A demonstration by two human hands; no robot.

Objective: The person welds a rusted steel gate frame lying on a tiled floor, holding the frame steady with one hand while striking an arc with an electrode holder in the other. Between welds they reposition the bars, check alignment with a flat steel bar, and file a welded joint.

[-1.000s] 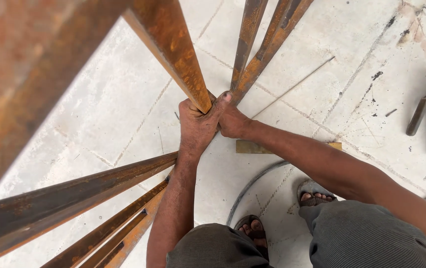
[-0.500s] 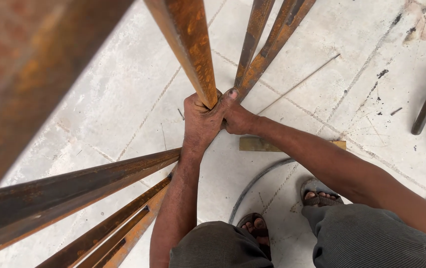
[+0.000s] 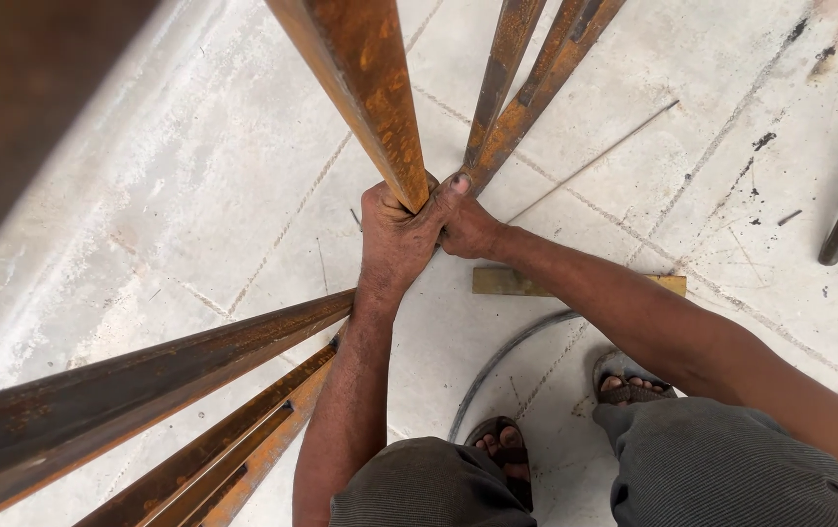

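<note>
Rusty steel bar [image 3: 365, 88]: left hand [image 3: 394, 239] wrapped tight around it; right hand [image 3: 465, 222] beside, touching, grip apparently closed on same bar. Concrete floor [image 3: 194, 195] below.

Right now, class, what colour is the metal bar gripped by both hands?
Rusty orange-brown, mottled with darker patches, on the metal bar; the head view shows it.

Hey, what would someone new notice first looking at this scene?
Rusty steel bars fan out from the centre toward the camera, filling the top and lower left. At their meeting point the left hand and right hand clasp one bar together. Below, sandalled feet stand on the pale concrete floor.
</note>
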